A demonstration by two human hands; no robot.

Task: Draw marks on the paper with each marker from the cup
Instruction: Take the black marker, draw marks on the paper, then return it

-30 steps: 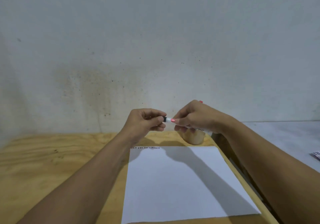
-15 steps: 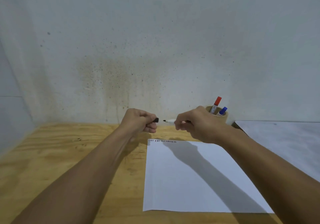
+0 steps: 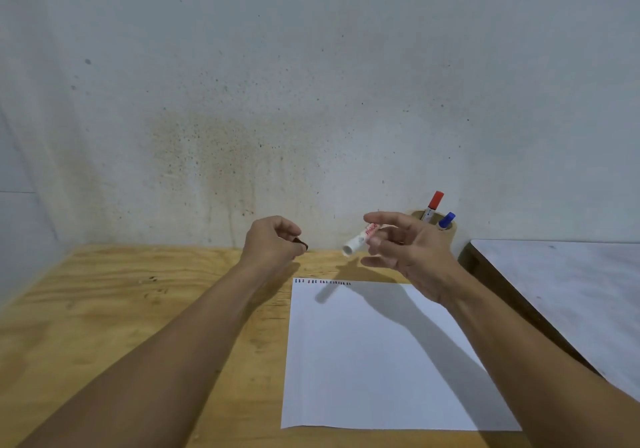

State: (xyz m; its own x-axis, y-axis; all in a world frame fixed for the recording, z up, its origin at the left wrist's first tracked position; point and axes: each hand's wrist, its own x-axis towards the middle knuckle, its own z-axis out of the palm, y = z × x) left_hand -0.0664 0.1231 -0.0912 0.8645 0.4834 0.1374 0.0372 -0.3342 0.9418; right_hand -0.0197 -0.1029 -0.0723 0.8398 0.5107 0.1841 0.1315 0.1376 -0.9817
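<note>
A white sheet of paper [image 3: 374, 361] lies on the wooden table, with a row of short coloured marks [image 3: 322, 282] along its top edge. My left hand [image 3: 272, 241] is closed on a small black marker cap [image 3: 302, 244]. Above the paper's top edge, my right hand [image 3: 405, 250] holds a white marker [image 3: 360, 239] in loosely spread fingers, its blunt white end pointing toward my left hand. The marker's tip is hidden in the hand. A wooden cup [image 3: 450, 231] stands behind my right hand, holding a red-capped marker [image 3: 434, 203] and a blue-capped marker [image 3: 446, 220].
The plywood table [image 3: 121, 309] ends at a stained wall at the back. A second, pale grey surface [image 3: 571, 291] adjoins on the right, with a dark gap between the two tables.
The cap came off the marker and stays in my left hand. My right hand has turned the marker around, so its back end now faces left instead of the tip.
</note>
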